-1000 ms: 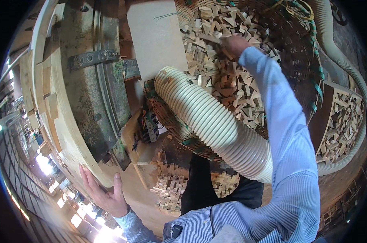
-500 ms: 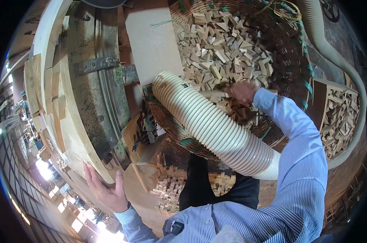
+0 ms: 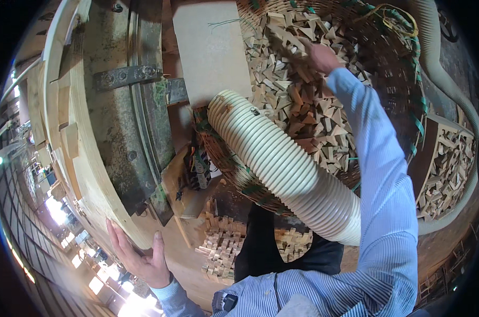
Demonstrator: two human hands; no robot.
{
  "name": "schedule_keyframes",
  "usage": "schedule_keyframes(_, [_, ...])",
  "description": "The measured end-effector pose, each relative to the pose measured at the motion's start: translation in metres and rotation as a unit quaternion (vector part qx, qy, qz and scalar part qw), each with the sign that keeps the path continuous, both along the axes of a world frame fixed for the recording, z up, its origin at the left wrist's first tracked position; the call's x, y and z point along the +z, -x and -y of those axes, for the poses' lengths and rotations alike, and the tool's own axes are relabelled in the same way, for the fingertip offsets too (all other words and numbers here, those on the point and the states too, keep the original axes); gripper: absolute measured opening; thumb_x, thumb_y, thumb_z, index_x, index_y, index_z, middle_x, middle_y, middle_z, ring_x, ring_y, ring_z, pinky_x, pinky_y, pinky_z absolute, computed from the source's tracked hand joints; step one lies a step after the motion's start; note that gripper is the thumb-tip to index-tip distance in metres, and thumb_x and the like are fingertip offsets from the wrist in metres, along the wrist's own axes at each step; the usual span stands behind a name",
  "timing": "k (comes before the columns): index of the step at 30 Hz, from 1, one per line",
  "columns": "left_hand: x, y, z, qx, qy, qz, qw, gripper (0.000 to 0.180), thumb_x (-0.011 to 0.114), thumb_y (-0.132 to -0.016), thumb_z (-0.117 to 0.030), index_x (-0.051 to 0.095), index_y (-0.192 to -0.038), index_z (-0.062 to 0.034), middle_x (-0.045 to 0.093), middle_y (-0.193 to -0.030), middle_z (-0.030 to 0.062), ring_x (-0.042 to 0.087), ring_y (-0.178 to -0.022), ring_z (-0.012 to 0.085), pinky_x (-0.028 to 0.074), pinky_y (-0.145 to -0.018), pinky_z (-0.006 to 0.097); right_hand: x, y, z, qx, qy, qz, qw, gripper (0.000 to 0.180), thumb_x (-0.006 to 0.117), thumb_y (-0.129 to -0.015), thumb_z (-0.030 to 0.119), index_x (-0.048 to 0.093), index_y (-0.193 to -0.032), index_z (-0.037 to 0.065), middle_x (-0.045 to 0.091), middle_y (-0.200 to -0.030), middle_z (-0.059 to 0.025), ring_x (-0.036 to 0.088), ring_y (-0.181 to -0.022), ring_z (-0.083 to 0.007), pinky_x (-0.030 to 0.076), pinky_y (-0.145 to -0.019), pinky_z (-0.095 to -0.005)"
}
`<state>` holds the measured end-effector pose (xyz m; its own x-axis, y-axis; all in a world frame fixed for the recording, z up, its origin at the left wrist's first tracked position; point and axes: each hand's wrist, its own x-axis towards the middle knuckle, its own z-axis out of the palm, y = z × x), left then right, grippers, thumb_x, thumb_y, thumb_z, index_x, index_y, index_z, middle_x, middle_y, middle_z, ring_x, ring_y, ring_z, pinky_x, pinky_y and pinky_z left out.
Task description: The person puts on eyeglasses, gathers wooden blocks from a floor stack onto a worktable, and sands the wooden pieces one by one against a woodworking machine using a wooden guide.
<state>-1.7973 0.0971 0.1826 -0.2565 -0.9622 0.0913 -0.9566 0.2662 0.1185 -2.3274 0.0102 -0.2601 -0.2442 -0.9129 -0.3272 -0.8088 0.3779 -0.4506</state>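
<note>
My right hand (image 3: 322, 58) is in the large wicker basket (image 3: 391, 89), its fingers closed around a pale wooden strip (image 3: 288, 39) that reaches left over the heap. Small wooden offcuts (image 3: 271, 78), many of them wedge-shaped, fill the basket; darker reddish pieces show in a trough below my hand. My left hand (image 3: 144, 264) lies against the near corner of the wooden machine table (image 3: 105, 182), thumb apart and fingers stretched out, holding nothing.
A thick ribbed hose (image 3: 282, 153) crosses the basket's near side. Beside it stands a pale board (image 3: 213, 53). Rusty metal plates (image 3: 110, 121) are set into the table. More offcuts fill a box (image 3: 445, 164) at right. Stacked small blocks (image 3: 223, 245) lie near my legs.
My right hand has swept away from me across the heap with the wooden strip, exposing more reddish pieces. My left hand stays at the table corner. The view has shifted slightly.
</note>
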Motion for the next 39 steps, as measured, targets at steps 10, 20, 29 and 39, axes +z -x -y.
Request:
schedule_keyframes(10, [-0.001, 0.0, -0.001, 0.006, 0.012, 0.014, 1.0, 0.09, 0.083, -0.078, -0.006, 0.044, -0.159, -0.0036, 0.041, -0.164, 0.0226, 0.039, -0.153, 0.0407, 0.033, -0.125, 0.054, -0.024, -0.072, 0.028, 0.192, -0.009, 0.044, 0.98, 0.051, 0.064, -0.086, 0.014, 0.063, -0.137, 0.011, 0.075, -0.101, -0.0216, 0.073, -0.094, -0.0437, 0.058, -0.082, -0.052])
schedule_keyframes(20, [0.007, 0.008, -0.001, -0.008, 0.003, 0.045, 0.999, 0.088, 0.082, -0.078, -0.004, 0.045, -0.158, -0.0015, 0.038, -0.165, 0.0219, 0.039, -0.153, 0.0397, 0.035, -0.125, 0.051, 0.022, -0.104, -0.103, 0.334, -0.172, 0.038, 0.926, 0.036, 0.065, -0.091, 0.022, 0.067, -0.126, 0.011, 0.074, -0.095, -0.0196, 0.073, -0.088, -0.0395, 0.059, -0.077, -0.0521])
schedule_keyframes(29, [0.008, 0.008, 0.001, -0.03, 0.01, 0.02, 0.999, 0.086, 0.083, -0.079, -0.003, 0.046, -0.156, 0.0009, 0.041, -0.164, 0.0224, 0.041, -0.152, 0.0395, 0.038, -0.123, 0.049, 0.101, 0.0, -0.172, 0.296, -0.17, -0.005, 0.94, 0.067, 0.067, -0.088, 0.021, 0.055, -0.154, 0.023, 0.076, -0.092, -0.0188, 0.076, -0.082, -0.0372, 0.062, -0.076, -0.0493])
schedule_keyframes(39, [0.002, 0.005, -0.002, -0.02, 0.006, 0.019, 1.0, 0.082, 0.082, -0.082, 0.001, 0.045, -0.156, 0.0011, 0.039, -0.165, 0.0217, 0.04, -0.152, 0.0383, 0.038, -0.123, 0.048, 0.01, 0.03, -0.081, 0.123, -0.132, -0.116, 0.977, 0.053, 0.063, -0.09, 0.017, 0.062, -0.144, 0.021, 0.076, -0.098, -0.0179, 0.076, -0.093, -0.0366, 0.061, -0.079, -0.0493])
